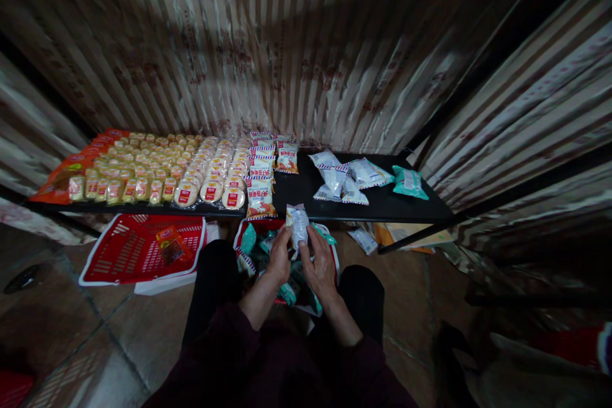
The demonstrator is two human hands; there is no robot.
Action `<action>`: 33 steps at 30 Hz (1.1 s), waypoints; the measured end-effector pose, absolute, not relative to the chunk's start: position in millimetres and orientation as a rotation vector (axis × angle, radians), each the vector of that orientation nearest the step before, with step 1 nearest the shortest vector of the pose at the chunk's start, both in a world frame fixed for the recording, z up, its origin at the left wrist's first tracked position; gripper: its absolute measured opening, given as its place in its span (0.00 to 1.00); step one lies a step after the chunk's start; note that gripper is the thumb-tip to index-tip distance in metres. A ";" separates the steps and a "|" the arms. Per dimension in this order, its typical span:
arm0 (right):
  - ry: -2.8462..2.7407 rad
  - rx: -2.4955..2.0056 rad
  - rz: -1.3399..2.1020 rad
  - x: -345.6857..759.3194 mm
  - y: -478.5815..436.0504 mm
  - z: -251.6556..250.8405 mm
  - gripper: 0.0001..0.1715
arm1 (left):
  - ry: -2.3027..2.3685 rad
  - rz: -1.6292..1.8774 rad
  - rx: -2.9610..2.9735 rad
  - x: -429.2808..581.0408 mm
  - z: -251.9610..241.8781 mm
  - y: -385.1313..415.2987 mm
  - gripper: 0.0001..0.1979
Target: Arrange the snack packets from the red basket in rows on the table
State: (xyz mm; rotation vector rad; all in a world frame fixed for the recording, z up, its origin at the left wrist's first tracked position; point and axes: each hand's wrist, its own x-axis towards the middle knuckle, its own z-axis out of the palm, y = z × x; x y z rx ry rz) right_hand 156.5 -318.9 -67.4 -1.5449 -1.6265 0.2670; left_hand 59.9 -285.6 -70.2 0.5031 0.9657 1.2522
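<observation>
Here, the black shelf (406, 207) stretches before me, its left half covered in rows of snack packets (157, 172). A red basket (138, 248) lies on the floor below it. My left hand (278, 259) and right hand (319, 266) close their fingers on one small white packet (299, 224), held upright between them, right at the shelf's front edge.
</observation>
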 end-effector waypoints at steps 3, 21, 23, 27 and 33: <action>-1.617 -1.527 0.273 154.9 -320.0 -64.9 0.29 | 0.986 1.253 0.465 60.8 -72.4 -284.4 0.20; -1.764 -1.540 0.074 148.5 -323.9 -63.9 0.36 | 0.902 1.225 0.405 60.5 -54.7 -286.8 0.21; -1.746 -1.565 0.086 148.6 -323.5 -65.2 0.38 | 0.905 1.246 0.391 61.6 -58.3 -285.7 0.21; -1.640 -1.614 0.166 148.6 -320.8 -66.8 0.43 | 0.940 1.231 0.389 61.9 -62.0 -284.0 0.21; -1.311 -1.603 0.469 156.3 -314.3 -61.0 0.33 | 0.917 1.221 0.646 56.0 -57.0 -284.8 0.20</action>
